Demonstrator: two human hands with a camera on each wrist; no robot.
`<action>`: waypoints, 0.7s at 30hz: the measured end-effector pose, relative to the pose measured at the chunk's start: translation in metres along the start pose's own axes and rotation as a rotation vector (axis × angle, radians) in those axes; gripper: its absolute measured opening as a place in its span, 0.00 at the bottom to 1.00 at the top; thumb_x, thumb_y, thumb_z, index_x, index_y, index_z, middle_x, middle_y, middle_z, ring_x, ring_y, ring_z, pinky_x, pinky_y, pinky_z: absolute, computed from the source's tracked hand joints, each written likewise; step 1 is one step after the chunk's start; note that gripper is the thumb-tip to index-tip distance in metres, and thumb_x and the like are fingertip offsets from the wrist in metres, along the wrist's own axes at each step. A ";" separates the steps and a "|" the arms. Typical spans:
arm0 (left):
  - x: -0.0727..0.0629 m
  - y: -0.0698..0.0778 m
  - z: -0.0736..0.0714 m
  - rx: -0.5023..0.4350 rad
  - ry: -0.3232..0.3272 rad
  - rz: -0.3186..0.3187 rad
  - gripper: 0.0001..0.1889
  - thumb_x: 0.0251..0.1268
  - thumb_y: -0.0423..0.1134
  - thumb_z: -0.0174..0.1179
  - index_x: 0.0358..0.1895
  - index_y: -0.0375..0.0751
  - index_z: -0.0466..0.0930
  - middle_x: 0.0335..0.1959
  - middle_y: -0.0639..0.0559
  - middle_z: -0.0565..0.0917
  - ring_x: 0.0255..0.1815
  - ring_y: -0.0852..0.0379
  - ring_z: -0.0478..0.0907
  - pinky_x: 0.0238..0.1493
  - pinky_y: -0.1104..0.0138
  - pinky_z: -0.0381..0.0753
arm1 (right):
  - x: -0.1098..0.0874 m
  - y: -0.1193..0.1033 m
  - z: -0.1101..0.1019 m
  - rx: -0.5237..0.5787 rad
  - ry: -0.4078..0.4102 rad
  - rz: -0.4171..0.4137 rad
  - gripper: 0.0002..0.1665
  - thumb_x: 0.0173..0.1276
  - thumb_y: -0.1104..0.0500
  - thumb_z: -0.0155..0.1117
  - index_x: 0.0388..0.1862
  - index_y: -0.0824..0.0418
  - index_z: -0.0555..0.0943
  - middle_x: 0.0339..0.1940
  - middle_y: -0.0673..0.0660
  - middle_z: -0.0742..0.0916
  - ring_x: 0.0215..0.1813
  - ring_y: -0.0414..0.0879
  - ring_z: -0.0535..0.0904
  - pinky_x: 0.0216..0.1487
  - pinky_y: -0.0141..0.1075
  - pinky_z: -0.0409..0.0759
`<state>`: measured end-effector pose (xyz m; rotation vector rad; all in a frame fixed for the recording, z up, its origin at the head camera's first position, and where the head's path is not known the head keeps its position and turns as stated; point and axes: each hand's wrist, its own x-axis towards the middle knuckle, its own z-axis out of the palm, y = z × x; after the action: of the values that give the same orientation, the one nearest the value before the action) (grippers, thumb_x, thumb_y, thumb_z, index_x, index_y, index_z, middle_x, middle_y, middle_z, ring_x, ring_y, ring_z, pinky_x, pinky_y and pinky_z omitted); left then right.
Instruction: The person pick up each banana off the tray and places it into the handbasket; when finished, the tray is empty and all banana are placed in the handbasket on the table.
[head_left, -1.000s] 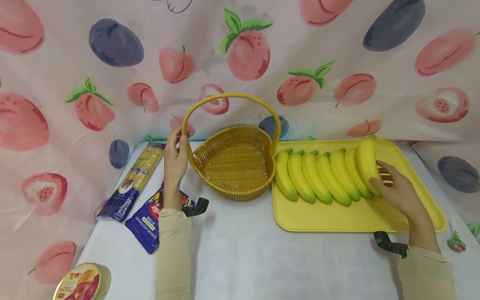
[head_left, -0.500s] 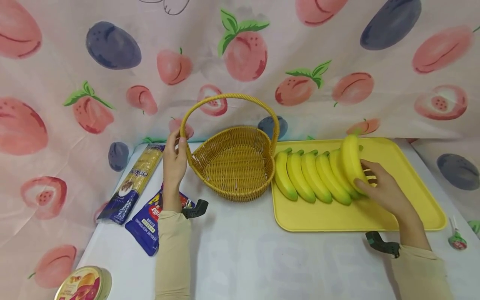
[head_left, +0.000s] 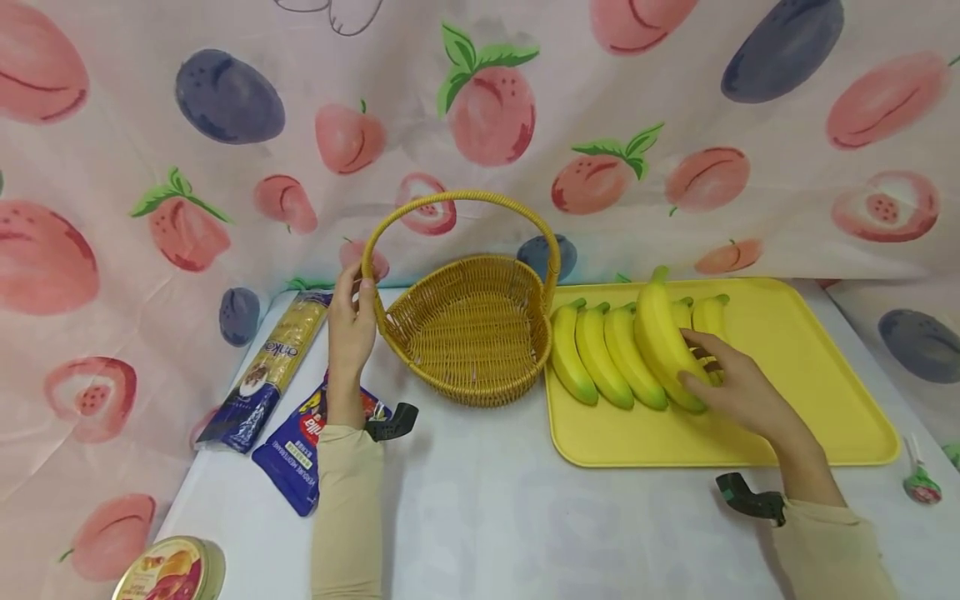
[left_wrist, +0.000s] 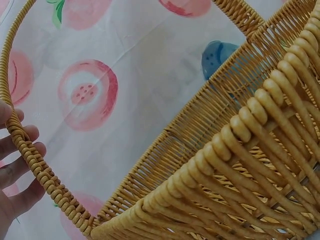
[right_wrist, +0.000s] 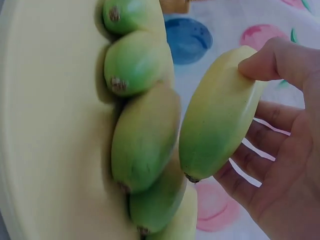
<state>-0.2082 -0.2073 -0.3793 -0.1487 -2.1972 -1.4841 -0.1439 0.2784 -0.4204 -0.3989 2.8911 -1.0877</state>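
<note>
My left hand (head_left: 350, 333) holds the left side of the arched handle (head_left: 467, 196) of a heart-shaped wicker basket (head_left: 480, 329). In the left wrist view its fingers (left_wrist: 14, 172) curl round the woven handle. To the basket's right, several yellow bananas (head_left: 573, 354) lie in a row on a yellow tray (head_left: 817, 400). Above that row, my right hand (head_left: 738, 387) pinches one banana (head_left: 663, 342) between thumb and fingers. The right wrist view shows this held banana (right_wrist: 217, 120) apart from the green-tipped ones (right_wrist: 145, 140) on the tray. It partly hides others in the head view.
Left of the basket lie a long pasta packet (head_left: 266, 375) and a blue packet (head_left: 288, 458), partly behind the left forearm. A round tin (head_left: 168, 571) stands at the front left. A lollipop (head_left: 921, 483) lies right of the tray. Fruit-print cloth (head_left: 637, 75) hangs behind.
My right hand has carried the banana leftward from the right end of the row, over the other bananas. The left hand stays on the basket handle.
</note>
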 end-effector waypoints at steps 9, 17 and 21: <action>-0.006 0.028 -0.002 0.009 -0.015 0.013 0.19 0.74 0.34 0.43 0.64 0.31 0.66 0.57 0.34 0.72 0.62 0.42 0.69 0.62 0.46 0.69 | 0.000 -0.019 0.015 -0.010 -0.017 -0.120 0.36 0.64 0.56 0.64 0.70 0.59 0.64 0.58 0.57 0.78 0.51 0.49 0.74 0.49 0.35 0.72; -0.007 0.029 0.000 0.011 -0.015 0.018 0.19 0.74 0.34 0.43 0.63 0.32 0.67 0.58 0.31 0.72 0.61 0.41 0.69 0.61 0.46 0.69 | -0.003 -0.037 0.027 -0.046 -0.042 -0.223 0.34 0.64 0.54 0.65 0.68 0.57 0.67 0.59 0.53 0.78 0.48 0.38 0.74 0.48 0.33 0.74; -0.007 0.029 0.000 0.013 -0.006 0.014 0.18 0.75 0.34 0.43 0.63 0.33 0.68 0.58 0.33 0.72 0.61 0.42 0.69 0.61 0.46 0.69 | 0.000 -0.050 0.034 -0.034 -0.088 -0.252 0.34 0.64 0.52 0.64 0.68 0.53 0.67 0.58 0.50 0.79 0.49 0.40 0.74 0.49 0.39 0.75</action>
<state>-0.1920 -0.1945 -0.3572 -0.1639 -2.2056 -1.4637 -0.1284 0.2203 -0.4132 -0.8098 2.8416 -1.0201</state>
